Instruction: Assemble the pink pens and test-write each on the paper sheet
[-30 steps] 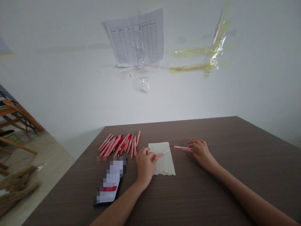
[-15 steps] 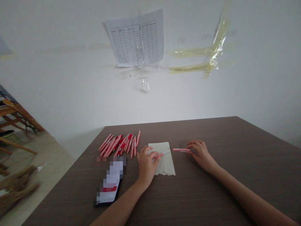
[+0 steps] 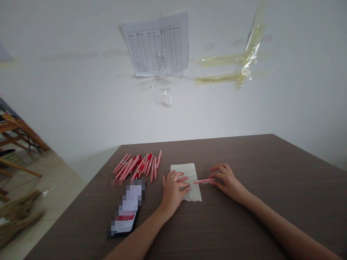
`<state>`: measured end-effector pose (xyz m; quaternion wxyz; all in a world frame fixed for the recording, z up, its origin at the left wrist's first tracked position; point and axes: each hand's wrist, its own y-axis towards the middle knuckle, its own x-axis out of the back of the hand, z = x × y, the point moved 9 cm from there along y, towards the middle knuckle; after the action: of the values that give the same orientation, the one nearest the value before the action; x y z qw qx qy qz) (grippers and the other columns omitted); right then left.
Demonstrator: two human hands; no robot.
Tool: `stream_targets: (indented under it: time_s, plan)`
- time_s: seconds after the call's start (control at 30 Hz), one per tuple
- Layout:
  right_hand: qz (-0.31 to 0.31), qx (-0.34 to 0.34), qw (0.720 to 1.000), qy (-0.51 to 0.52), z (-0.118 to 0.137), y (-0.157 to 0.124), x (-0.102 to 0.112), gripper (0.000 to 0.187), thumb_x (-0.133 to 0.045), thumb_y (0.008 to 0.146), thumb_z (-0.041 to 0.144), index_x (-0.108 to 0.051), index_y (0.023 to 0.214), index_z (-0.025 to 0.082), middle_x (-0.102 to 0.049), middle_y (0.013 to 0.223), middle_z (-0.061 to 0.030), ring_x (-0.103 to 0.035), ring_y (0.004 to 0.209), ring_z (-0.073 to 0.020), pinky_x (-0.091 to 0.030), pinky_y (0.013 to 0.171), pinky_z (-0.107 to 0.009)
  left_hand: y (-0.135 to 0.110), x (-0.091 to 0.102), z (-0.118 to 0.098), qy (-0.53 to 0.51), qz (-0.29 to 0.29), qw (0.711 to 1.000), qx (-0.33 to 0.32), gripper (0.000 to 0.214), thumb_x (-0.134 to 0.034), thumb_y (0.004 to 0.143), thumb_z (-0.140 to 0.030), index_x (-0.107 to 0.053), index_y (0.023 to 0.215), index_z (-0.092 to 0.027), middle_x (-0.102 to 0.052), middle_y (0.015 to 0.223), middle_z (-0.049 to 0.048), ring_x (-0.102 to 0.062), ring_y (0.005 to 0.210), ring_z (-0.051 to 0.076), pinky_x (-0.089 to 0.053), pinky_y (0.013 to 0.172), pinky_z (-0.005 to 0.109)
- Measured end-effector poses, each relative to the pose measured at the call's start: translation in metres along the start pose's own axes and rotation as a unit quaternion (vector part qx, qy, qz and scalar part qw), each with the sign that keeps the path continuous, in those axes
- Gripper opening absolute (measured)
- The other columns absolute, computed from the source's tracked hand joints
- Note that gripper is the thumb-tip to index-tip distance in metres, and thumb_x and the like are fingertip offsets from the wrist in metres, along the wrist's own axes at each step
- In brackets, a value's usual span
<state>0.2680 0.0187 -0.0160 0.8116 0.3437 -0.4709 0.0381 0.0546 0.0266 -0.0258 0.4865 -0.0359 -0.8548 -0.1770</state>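
Note:
My left hand (image 3: pixel 173 191) is over a pale sheet of paper (image 3: pixel 191 195) with a torn near edge. Its curled fingers hold a pink pen part (image 3: pixel 183 178) from which a thin whitish refill (image 3: pixel 192 175) sticks out to the right. The left thumb lies apart from that part, close to the tip of a second pink piece. That piece, a pink pen barrel (image 3: pixel 202 181), is pinched in the fingertips of my right hand (image 3: pixel 225 178). Its left end reaches over the paper's right edge. The fingers partly cover both pieces.
Several pink pens (image 3: pixel 135 168), some with red parts, lie in a loose pile at the back left of the brown table (image 3: pixel 244 224). A phone (image 3: pixel 126 213) with a blurred screen lies in front of them. A wall stands behind the table, with a printed sheet (image 3: pixel 159 45) taped on.
My right hand has moved left and slightly nearer, bringing the pink barrel over the paper's edge. My left hand has shifted a little right, and its thumb has come off its pen part.

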Motion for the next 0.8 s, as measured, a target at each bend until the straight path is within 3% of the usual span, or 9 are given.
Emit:
stream_targets:
  time_s: [0.23, 0.8]
  plan:
    - [-0.012, 0.009, 1.000, -0.005, -0.0003, 0.0001, 0.0011, 0.008, -0.064, 0.089, 0.026, -0.070, 0.093, 0.027, -0.062, 0.114, -0.0086, -0.049, 0.115, -0.0289, -0.044, 0.099, -0.052, -0.0006, 0.0015, -0.0025, -0.007, 0.024, 1.000, 0.014, 0.011, -0.077, 0.075, -0.029, -0.079, 0.085, -0.034, -0.063, 0.132, 0.0028, -0.038, 0.137, 0.034, -0.010, 0.114, 0.069]
    - [-0.015, 0.015, 1.000, 0.000, -0.0018, 0.0003, 0.0014, 0.012, -0.061, 0.090, 0.029, -0.070, 0.099, 0.029, -0.063, 0.114, -0.0083, -0.050, 0.116, -0.0287, -0.042, 0.100, -0.053, -0.0008, 0.0001, -0.0014, 0.004, 0.011, 1.000, 0.003, 0.013, -0.077, 0.076, -0.027, -0.079, 0.085, -0.036, -0.062, 0.131, 0.0022, -0.038, 0.136, 0.035, -0.011, 0.112, 0.071]
